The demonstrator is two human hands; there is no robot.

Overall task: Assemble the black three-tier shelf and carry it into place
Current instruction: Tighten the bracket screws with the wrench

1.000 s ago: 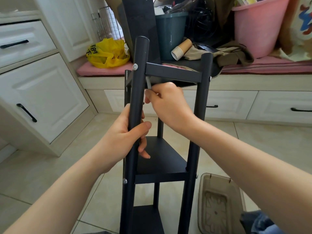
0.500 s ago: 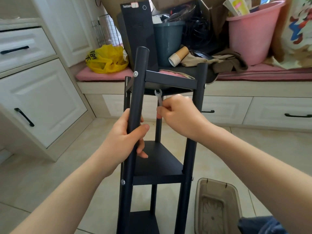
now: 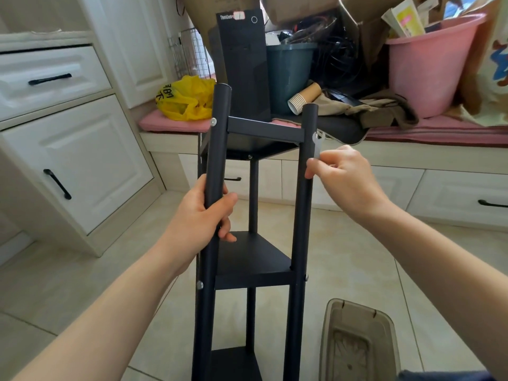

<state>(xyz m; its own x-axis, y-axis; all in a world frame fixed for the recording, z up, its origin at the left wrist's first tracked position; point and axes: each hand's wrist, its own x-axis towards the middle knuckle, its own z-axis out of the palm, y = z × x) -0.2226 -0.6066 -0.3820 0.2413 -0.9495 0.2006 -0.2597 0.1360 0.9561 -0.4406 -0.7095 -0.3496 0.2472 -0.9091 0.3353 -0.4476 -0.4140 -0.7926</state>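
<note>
Since half a second back, the small wrench (image 3: pixel 318 147) has been swung out from under the top tier to the outer side of the near-right post (image 3: pixel 303 202), and it's now set against the bolt head (image 3: pixel 313 136). It's pinched between thumb and fingertips of the right hand (image 3: pixel 346 177). The near-left post (image 3: pixel 217 149) is gripped by the left hand (image 3: pixel 200 218), fingers wrapped round. The black shelf (image 3: pixel 255 259) is stood upright on the tiled floor, all three tiers fitted. Likely risks: the wrench could get slipped off that tiny head if not seated square, and knuckles banged. With too much sideways pull, the tall frame could be tipped towards the plastic tub (image 3: pixel 357 312) on the right.
</note>
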